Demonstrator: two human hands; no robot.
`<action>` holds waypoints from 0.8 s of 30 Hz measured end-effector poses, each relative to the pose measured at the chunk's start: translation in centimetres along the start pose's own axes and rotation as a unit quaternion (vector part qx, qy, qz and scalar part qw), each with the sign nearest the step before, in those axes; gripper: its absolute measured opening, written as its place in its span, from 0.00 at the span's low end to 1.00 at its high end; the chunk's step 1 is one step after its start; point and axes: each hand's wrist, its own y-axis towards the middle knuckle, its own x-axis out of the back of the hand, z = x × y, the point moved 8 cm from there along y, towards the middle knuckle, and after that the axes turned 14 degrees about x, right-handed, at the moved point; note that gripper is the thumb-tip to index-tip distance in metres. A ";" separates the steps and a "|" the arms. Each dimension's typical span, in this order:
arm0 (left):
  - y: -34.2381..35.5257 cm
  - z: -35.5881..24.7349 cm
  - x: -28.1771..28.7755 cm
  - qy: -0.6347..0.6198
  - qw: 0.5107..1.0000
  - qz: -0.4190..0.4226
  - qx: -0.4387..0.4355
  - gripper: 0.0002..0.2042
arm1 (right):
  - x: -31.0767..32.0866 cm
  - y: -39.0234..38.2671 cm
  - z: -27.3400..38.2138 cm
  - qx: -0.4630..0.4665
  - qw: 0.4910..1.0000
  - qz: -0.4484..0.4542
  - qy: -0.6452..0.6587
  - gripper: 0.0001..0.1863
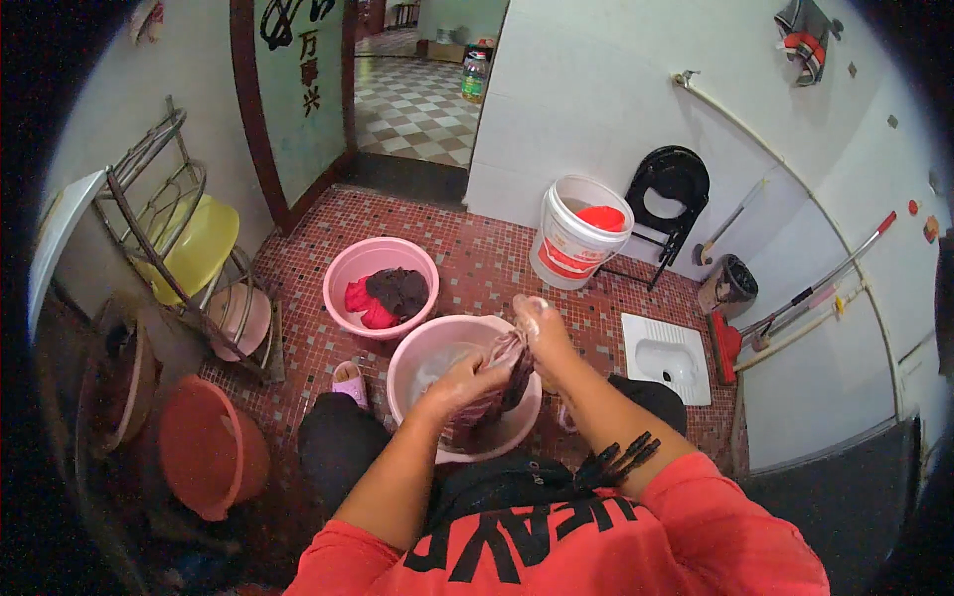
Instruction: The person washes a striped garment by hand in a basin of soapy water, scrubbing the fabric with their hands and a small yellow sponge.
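Observation:
Both my hands grip a wet striped pink and dark maroon cloth (477, 417) over a pink basin (407, 397) of cloudy, soapy water. My left hand (467, 382) is closed on the cloth's left part, low over the basin. My right hand (537, 328) is raised higher at the basin's back right, suds on its fingers, closed on the bunched upper end. The cloth hangs down into the basin; whether it touches the water I cannot tell. A second pink basin (355, 265) behind holds red (373, 310) and dark cloths (397, 288).
At left stand a rack (184, 129) with coloured basins and an orange basin (204, 447). A white bucket (556, 258), black folding chair (671, 174), squat toilet (666, 387), bin (725, 283) and cleaning tools (720, 348) are at right. A doorway (407, 109) opens at the back.

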 end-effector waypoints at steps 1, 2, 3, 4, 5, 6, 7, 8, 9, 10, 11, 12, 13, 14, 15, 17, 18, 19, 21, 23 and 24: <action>0.0 0.5 0.2 0.001 1.000 -0.001 0.001 0.20 | -0.1 0.1 1.0 0.008 1.000 0.010 -0.011 0.17; -0.1 0.9 0.8 0.063 0.997 -0.032 -0.035 0.18 | -0.1 0.2 1.6 0.015 0.999 0.019 -0.022 0.17; -0.4 0.9 1.3 0.126 0.988 -0.063 -0.071 0.17 | 0.1 0.5 1.7 0.015 0.999 0.020 -0.021 0.17; -0.7 -0.3 0.6 0.126 0.988 -0.052 -0.075 0.17 | 1.9 0.7 1.2 -0.034 0.999 -0.033 0.020 0.16; -2.2 -1.6 0.4 -0.031 0.999 -0.010 -0.024 0.18 | 3.1 0.6 0.4 -0.084 0.991 -0.080 0.067 0.15; -3.1 -1.8 0.3 -0.188 0.981 0.029 0.028 0.20 | 3.5 0.7 0.3 -0.085 0.991 -0.078 0.069 0.15; -0.6 1.9 3.8 -0.308 0.949 0.030 -0.058 0.19 | 2.4 0.5 -0.2 -0.112 0.989 -0.065 0.073 0.16; -0.8 1.0 3.2 -0.307 0.950 0.036 -0.055 0.19 | 3.7 0.4 -1.0 -0.137 0.986 -0.076 0.065 0.17; -1.1 0.1 3.1 -0.346 0.936 0.034 -0.057 0.19 | 5.2 0.8 -2.2 -0.137 0.985 -0.083 0.063 0.17; -1.5 -0.7 3.1 -0.384 0.921 0.030 -0.061 0.19 | 6.8 1.8 -2.6 -0.081 0.991 -0.038 -0.103 0.21; -0.9 -0.1 4.3 -0.402 0.912 0.009 -0.077 0.19 | 6.9 2.3 -2.0 -0.023 0.964 0.014 -0.265 0.26; -0.4 0.4 4.9 -0.402 0.912 0.008 -0.078 0.19 | 7.3 2.0 -2.5 -0.022 0.964 0.015 -0.265 0.26; -0.3 0.6 5.5 -0.437 0.897 -0.002 -0.075 0.18 | 6.7 1.4 -1.5 0.038 0.950 0.031 -0.309 0.26; -0.4 0.7 6.0 -0.470 0.880 -0.011 -0.072 0.17 | 6.0 1.0 -0.4 0.099 0.930 0.046 -0.351 0.26; -0.7 0.4 6.4 -0.467 0.880 -0.011 -0.088 0.17 | 5.7 0.4 -0.8 0.059 0.928 0.098 -0.355 0.27; -1.1 0.1 6.5 -0.478 0.874 -0.015 -0.088 0.17 | 4.1 -1.5 0.7 0.106 0.894 0.195 -0.390 0.29; -1.2 0.1 6.8 -0.489 0.867 -0.019 -0.088 0.17 | 2.6 -2.9 0.9 0.151 0.847 0.289 -0.420 0.30; -1.1 0.6 7.4 -0.507 0.858 -0.020 -0.082 0.17 | 1.3 -4.7 0.9 0.187 0.806 0.360 -0.431 0.32; -0.7 1.2 8.6 -0.514 0.853 -0.031 -0.084 0.16 | -0.1 -7.5 0.5 0.177 0.724 0.446 -0.496 0.32; -0.8 1.4 9.3 -0.511 0.854 -0.043 -0.094 0.13 | 1.5 -6.5 -1.7 0.153 0.756 0.407 -0.489 0.28; -0.9 1.4 9.6 -0.510 0.854 -0.046 -0.097 0.13 | 2.7 -5.4 -3.5 0.130 0.786 0.369 -0.479 0.24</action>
